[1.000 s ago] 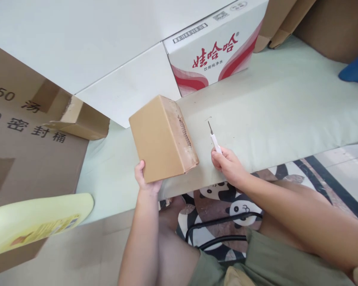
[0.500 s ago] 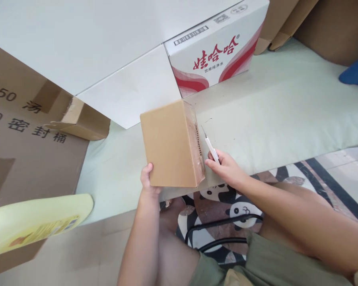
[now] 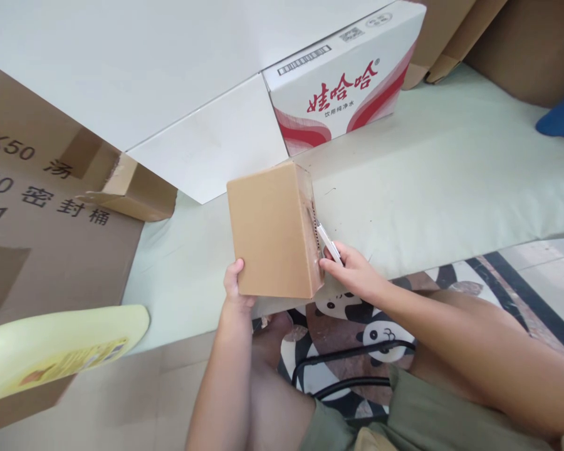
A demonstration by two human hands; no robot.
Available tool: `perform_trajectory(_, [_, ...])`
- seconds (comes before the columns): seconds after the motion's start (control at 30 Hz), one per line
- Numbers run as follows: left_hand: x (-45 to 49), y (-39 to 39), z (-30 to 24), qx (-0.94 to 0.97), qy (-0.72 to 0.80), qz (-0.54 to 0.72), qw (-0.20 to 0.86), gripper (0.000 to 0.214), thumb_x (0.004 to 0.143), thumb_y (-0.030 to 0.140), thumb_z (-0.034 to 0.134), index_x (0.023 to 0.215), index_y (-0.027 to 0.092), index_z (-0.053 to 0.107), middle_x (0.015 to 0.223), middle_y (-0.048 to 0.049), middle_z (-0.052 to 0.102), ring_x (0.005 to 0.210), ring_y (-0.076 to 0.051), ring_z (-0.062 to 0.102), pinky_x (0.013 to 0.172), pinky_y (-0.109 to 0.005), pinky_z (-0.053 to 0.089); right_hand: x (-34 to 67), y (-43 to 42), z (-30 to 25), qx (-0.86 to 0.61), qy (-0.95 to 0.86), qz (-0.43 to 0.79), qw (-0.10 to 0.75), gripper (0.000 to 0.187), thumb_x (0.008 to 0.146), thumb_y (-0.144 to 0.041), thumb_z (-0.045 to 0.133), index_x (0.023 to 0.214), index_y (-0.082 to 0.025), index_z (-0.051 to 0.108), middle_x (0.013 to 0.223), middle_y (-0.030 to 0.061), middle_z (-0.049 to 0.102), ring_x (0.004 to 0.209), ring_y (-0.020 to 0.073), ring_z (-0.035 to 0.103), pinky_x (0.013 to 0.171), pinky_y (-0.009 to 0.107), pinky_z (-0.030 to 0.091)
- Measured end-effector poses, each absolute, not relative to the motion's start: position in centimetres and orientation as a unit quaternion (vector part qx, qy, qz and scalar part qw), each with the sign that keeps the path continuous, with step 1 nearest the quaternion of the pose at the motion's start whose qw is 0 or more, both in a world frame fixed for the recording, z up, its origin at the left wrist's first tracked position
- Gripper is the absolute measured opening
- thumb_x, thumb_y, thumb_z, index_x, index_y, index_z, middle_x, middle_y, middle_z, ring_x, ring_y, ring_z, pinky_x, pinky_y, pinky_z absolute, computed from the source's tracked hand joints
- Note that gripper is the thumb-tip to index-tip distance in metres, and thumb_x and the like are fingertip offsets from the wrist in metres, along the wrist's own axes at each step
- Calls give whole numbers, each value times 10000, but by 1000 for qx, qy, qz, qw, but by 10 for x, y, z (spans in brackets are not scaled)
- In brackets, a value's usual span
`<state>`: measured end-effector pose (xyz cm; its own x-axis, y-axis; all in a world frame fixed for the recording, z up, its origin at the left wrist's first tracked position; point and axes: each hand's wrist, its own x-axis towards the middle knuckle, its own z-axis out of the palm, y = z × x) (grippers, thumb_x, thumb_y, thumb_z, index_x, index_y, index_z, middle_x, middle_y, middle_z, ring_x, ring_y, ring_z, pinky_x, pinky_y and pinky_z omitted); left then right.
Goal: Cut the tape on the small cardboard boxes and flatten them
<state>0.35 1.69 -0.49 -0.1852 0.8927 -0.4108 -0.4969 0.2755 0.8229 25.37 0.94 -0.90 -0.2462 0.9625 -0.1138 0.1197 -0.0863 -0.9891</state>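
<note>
A small brown cardboard box [image 3: 267, 232] is tilted up in front of me, its taped side with a dark serrated line facing right. My left hand [image 3: 236, 282] grips its lower left corner, thumb on the broad face and the other fingers mostly hidden behind. In my right hand [image 3: 350, 268] is a white utility knife [image 3: 329, 243], closed in the fingers. The knife's tip meets the taped side of the box near the serrated line. Whether the blade goes into the tape I cannot tell.
A white and red water carton [image 3: 343, 100] stands behind the box, beside a large white panel [image 3: 207, 144]. Large printed cardboard [image 3: 51, 232] is on the left, with a pale yellow bottle [image 3: 75, 344] before it. Pale green cloth [image 3: 432, 181] covers the surface.
My right hand has brought the knife left, from beside the box onto its taped side. My left hand keeps its hold on the box, and the view has shifted slightly.
</note>
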Motion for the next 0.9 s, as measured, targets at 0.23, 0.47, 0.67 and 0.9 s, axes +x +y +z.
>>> perform_trajectory(0.23, [5, 19, -4, 201, 518, 568, 607, 336, 615, 389, 681, 867, 170, 712, 769, -62, 750, 679, -235, 701, 604, -318, 574, 253, 7, -5, -475, -563, 565, 373, 300, 737, -447, 575, 695, -239, 362, 652, -51, 396, 609, 124, 369, 598, 293, 303])
perform_trajectory(0.47, [7, 18, -2, 190, 526, 565, 606, 334, 607, 359, 676, 888, 181, 712, 763, -45, 750, 700, -222, 710, 606, -290, 576, 253, 6, -6, -459, -580, 562, 370, 307, 740, -447, 595, 706, -238, 373, 657, -46, 422, 617, 128, 388, 602, 293, 323])
perform_trajectory(0.67, [4, 19, -3, 202, 524, 557, 612, 327, 669, 390, 630, 903, 175, 706, 780, -67, 746, 728, -250, 708, 645, -345, 583, 252, 7, -12, -466, -585, 541, 385, 294, 809, -461, 527, 715, -232, 368, 696, -31, 452, 654, 141, 422, 637, 305, 354])
perform_trajectory(0.9, [7, 19, -1, 203, 508, 575, 609, 312, 672, 394, 627, 875, 173, 714, 783, -69, 748, 695, -241, 698, 618, -340, 579, 250, 8, -12, -485, -575, 540, 377, 271, 793, -452, 513, 711, -237, 370, 705, -22, 480, 679, 159, 454, 663, 325, 370])
